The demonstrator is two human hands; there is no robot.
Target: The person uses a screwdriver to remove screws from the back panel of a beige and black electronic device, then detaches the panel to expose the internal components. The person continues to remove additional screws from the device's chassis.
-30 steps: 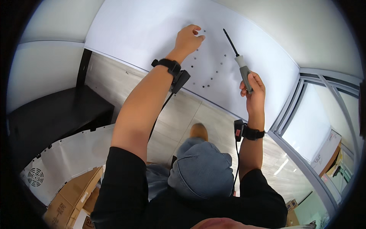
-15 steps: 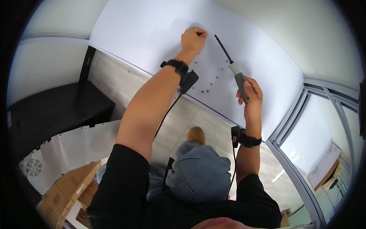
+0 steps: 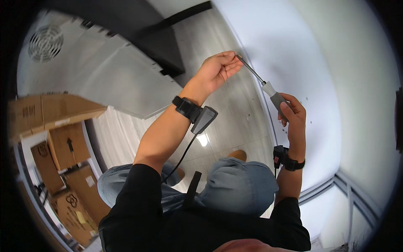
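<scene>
The right hand [image 3: 291, 110] is closed round the grey handle of a screwdriver [image 3: 268, 90], fingers wrapped over it and the thumb lying along the near side, so the tool is held firmly at its thick end. From that grip the thin dark shaft runs up and to the left, its long axis slanting from the handle at lower right to the tip at upper left. The left hand [image 3: 216, 71] meets it there: its fingers are curled in and pinched about the tip, and whether a small screw or bit sits between them is too small to tell. So the working end of the tool lies up and left of the right hand's grip, and the left hand is the nearer one to it, touching it. Both wrists carry black bands; the one on the left wrist holds a small grey box [image 3: 204, 119] with a dark cable hanging down toward the body. Just to the right of the hands stands a white panel [image 3: 302, 50] with a scatter of small dark holes, near the right hand but not touched by either hand or by the tool. Below the hands are the person's bent knees in blue-grey trousers [image 3: 239, 185] over a pale plank floor [image 3: 126, 134]. To the far left lies a white sheet-metal piece with a round vent grille [image 3: 45, 42], and cardboard boxes [image 3: 50, 113] stand at the left edge.
</scene>
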